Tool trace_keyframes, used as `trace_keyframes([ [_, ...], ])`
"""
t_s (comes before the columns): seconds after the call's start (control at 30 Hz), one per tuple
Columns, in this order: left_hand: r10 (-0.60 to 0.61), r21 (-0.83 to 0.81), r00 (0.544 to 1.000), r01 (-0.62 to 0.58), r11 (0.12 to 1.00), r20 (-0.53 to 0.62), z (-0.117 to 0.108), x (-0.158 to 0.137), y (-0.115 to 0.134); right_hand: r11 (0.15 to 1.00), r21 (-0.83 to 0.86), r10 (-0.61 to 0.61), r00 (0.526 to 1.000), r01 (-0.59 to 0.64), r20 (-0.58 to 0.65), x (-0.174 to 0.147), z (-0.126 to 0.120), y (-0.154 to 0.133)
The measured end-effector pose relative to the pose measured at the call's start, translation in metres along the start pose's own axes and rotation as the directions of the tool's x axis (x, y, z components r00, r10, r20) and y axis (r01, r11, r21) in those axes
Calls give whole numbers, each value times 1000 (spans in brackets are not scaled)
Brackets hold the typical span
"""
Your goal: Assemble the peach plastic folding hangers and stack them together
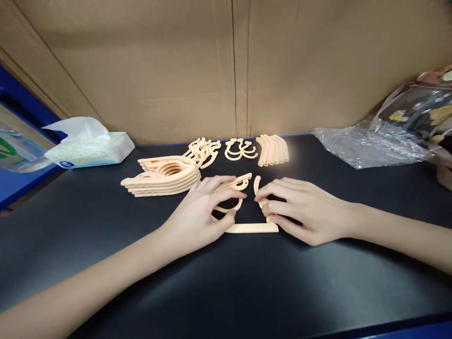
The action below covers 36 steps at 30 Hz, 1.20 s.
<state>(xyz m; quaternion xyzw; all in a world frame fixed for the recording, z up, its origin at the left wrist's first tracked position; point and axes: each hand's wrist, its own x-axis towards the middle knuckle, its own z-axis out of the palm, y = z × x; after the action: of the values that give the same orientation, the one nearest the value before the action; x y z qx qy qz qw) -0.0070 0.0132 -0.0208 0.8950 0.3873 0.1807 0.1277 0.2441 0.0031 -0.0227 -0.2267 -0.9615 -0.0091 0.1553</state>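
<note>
A partly assembled beige plastic folding hanger [251, 228] lies flat on the black table, its straight bar nearest me. My left hand [199, 207] is curled over the hanger's left side, thumb and fingers holding it near the round hook. Much of that side is hidden under the palm. My right hand [305, 209] grips a short curved hanger arm [257, 183] between thumb and fingers, close to the bar's right end. The joint there is covered by my fingertips. Behind my left hand is a stack of folded beige hangers [162, 182].
Loose hanger hooks [242, 151], a pile of small beige parts [202, 150] and a row of curved arms [273, 149] lie at the back. A tissue pack [92, 148] stands left. Crumpled clear plastic [363, 143] and a transparent bag [416, 106] sit right. Cardboard [158, 70] walls the rear.
</note>
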Motion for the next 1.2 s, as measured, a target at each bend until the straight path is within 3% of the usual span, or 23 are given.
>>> trace_keyframes([
  [0.23,-10,19,1000,10,1000,1,0,0,0,1000,-9,5,1000,-5,-16,2,2,1],
  [0.43,-33,15,999,33,999,-34,1,2,-4,979,-193,37,988,-66,-150,3,2,-3],
  [0.7,-53,28,995,55,998,-79,1,3,-4,999,1,-35,995,35,-90,4,-1,-24],
  [0.97,-58,117,997,64,991,-55,-1,2,1,980,76,-178,979,186,-105,3,0,-28],
  [1.2,-49,101,997,54,993,-52,0,1,-1,991,134,27,997,-18,-72,5,1,-14],
])
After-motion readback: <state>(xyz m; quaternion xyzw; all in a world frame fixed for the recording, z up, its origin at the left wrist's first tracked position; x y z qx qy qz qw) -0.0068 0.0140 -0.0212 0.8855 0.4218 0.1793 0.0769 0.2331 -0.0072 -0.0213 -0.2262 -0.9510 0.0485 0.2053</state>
